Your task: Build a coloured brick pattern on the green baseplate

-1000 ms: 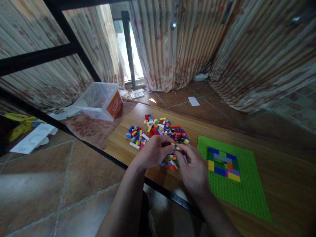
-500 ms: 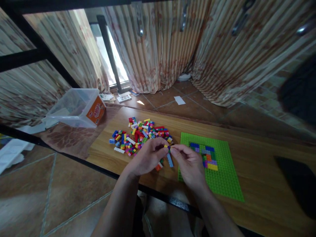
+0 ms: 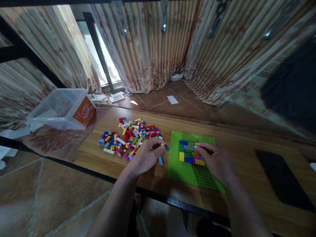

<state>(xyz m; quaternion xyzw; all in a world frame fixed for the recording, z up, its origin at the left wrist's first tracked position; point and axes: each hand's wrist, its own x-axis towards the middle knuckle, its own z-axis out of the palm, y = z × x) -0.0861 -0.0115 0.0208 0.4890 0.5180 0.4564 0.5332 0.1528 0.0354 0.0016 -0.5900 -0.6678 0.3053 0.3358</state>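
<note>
Beside the brick pile, my left hand (image 3: 149, 154) is closed in a pinch. Small building bricks (image 3: 165, 146), yellow, purple and green, stick out past its thumb and fingertips. My right hand (image 3: 216, 159) reaches over the green baseplate (image 3: 180, 177), its thumb and forefinger pinched around a small pale brick (image 3: 196, 146) that they partly hide. Below those fingertips lies a roughly square layout of joined bricks on the plate, with a blue brick (image 3: 189, 160) and a yellow brick (image 3: 181, 156) along its near left part. The hand covers the layout's right side.
A loose brick pile (image 3: 130, 140) spreads over the wooden table (image 3: 153, 177) left of the baseplate. A dark flat object (image 3: 281, 179) lies at the right. Beyond the table's left end stands a clear plastic bin (image 3: 56, 115) with an orange label.
My hands have separated. The right one has moved right, from beside the left hand to over the brick layout; the left still pinches bricks near the pile. The view has shifted rightward.
</note>
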